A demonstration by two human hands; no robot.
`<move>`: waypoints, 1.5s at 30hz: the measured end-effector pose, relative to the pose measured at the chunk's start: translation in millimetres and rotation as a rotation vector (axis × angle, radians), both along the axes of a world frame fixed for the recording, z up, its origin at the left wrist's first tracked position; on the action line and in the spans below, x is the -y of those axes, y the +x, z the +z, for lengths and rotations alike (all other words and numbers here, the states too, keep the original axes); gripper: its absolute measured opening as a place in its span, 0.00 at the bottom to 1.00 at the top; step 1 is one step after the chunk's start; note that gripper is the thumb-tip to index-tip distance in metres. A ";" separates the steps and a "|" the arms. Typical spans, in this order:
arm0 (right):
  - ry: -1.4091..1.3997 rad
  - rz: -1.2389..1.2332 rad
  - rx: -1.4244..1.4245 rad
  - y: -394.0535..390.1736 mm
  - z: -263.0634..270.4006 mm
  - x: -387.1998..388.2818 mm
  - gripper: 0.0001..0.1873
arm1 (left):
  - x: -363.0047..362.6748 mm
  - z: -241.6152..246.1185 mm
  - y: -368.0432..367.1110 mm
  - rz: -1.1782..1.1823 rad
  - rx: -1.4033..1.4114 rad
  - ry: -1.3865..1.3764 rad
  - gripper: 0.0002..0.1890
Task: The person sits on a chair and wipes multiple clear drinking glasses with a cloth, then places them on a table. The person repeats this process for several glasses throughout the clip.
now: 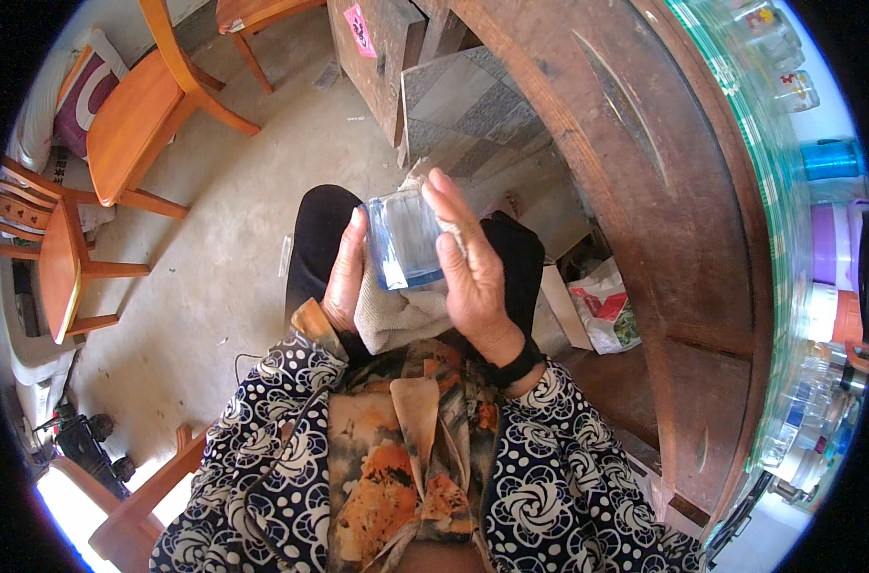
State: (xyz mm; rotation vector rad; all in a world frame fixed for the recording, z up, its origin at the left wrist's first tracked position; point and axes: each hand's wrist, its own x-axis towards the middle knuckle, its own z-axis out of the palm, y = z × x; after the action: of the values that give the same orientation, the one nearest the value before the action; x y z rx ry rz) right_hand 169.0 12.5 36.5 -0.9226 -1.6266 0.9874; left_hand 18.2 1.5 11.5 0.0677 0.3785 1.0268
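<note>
A clear, bluish see-through container (406,240), squarish with a thick base, is held between my two hands above my lap. My left hand (345,268) supports its left side, the thumb pointing up along the edge. At its right side is my right hand (470,268), fingers extended and a beige cloth showing between them and the container. The same textured beige cloth (395,319) hangs below the container and also shows above it. My left fingers are mostly hidden behind the cloth and container.
Wooden chairs (137,125) stand at the left. To the right is a wooden cabinet (681,215) with a green checked tablecloth (771,208) on top, bearing glasses (796,92) and a blue container (832,159). A plastic bag (606,308) lies low beside my right knee.
</note>
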 end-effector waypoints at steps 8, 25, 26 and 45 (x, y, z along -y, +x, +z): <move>0.095 0.028 0.184 2.6 -4.0 3.7 0.25 | -6.4 8.7 1.4 -0.001 -0.366 -0.004 0.35; 0.066 -0.110 0.327 6.1 -4.1 -6.3 0.34 | 1.7 -0.9 11.7 0.086 -0.473 0.251 0.41; -0.015 -0.081 0.205 5.2 -5.6 -5.6 0.35 | 1.4 0.9 11.4 0.101 -0.468 0.251 0.41; -0.771 -0.218 -0.638 16.9 -27.3 -3.4 0.24 | -12.6 15.3 5.1 0.066 -1.167 0.590 0.48</move>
State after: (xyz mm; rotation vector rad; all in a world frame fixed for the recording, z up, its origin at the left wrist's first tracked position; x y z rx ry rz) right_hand 186.0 15.9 9.2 -1.0917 -0.5827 1.5875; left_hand 23.3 14.1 26.8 1.2253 1.1170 1.0518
